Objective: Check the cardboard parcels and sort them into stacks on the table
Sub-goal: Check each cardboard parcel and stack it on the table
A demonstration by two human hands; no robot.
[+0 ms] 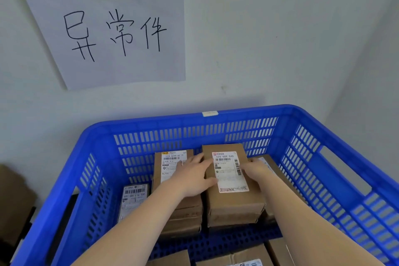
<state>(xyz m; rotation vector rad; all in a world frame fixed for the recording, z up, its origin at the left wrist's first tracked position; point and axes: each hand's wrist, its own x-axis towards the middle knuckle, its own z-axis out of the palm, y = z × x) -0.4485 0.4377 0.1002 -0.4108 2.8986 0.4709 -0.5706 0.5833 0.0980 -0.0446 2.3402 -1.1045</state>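
Note:
Several brown cardboard parcels with white shipping labels sit inside a big blue slotted crate (336,170). Both of my hands grip the tall middle parcel (233,198) that carries a red-marked label. My left hand (194,177) presses its left side and my right hand (255,171) clasps its right side. To its left stands a stack of parcels (170,164), partly hidden by my left hand. A low parcel (133,200) lies by the crate's left wall. Another parcel (271,164) leans behind my right hand.
A paper sheet (116,34) with handwritten characters is taped to the white wall behind the crate. More cardboard parcels (233,258) show at the bottom edge, nearest me. Brown cardboard (13,201) stands outside the crate at the left.

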